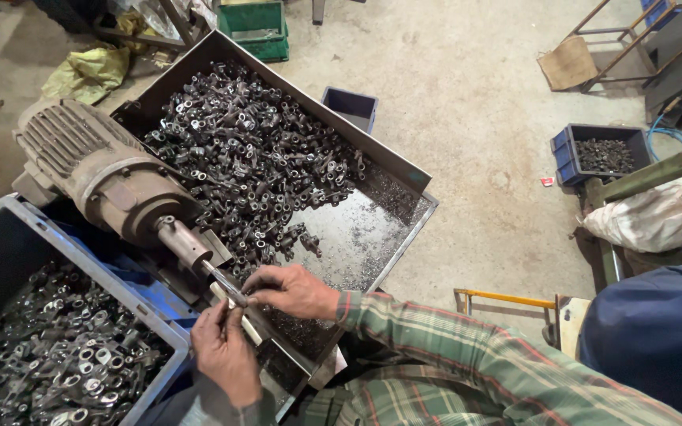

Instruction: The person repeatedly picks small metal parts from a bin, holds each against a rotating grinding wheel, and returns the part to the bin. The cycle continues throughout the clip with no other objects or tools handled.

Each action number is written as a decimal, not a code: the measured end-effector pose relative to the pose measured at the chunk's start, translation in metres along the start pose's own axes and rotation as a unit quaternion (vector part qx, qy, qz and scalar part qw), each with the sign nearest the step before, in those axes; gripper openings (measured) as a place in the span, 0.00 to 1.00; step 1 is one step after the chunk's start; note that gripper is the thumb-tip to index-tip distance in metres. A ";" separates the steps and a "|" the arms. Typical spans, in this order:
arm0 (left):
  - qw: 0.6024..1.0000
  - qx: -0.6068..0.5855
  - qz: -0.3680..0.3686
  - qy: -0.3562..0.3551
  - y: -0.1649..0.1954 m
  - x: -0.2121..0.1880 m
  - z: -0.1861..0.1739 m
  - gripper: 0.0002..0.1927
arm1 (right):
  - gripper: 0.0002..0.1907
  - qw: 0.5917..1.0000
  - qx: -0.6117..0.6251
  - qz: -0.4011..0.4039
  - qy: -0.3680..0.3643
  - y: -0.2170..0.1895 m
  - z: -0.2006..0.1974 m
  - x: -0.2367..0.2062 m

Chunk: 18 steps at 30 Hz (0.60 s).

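Two hands [266, 319] at greasy steel spindle [219, 278]

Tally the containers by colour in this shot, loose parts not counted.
Grey metal tray: 1
Grey plastic crate: 1
Blue bins: 2
Green crate: 1
Total: 5
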State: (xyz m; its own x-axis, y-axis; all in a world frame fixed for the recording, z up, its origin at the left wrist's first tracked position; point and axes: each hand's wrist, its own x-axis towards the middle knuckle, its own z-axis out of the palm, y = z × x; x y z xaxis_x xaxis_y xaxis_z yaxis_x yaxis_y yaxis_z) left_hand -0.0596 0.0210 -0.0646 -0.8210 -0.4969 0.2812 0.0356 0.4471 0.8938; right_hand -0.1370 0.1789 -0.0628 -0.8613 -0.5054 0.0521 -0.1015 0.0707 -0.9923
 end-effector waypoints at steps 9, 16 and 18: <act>0.995 0.065 0.046 0.061 0.012 0.005 0.012 0.17 | 0.13 0.998 -0.021 -0.066 -0.002 0.013 -0.003 0.016; 0.997 0.033 0.016 0.064 0.016 0.002 0.014 0.18 | 0.18 0.993 -0.100 -0.069 0.015 -0.003 0.000 0.016; 0.997 0.025 0.034 0.058 0.016 0.002 0.012 0.16 | 0.24 0.977 -0.209 -0.043 0.008 -0.011 0.004 0.023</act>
State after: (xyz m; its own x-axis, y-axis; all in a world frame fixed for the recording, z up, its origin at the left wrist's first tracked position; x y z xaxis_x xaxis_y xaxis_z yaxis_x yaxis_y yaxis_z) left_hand -0.0680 0.0362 -0.0540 -0.7458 -0.5457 0.3820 0.0587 0.5175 0.8537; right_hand -0.1540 0.1634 -0.0515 -0.8483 -0.5113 0.1375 -0.3642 0.3751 -0.8524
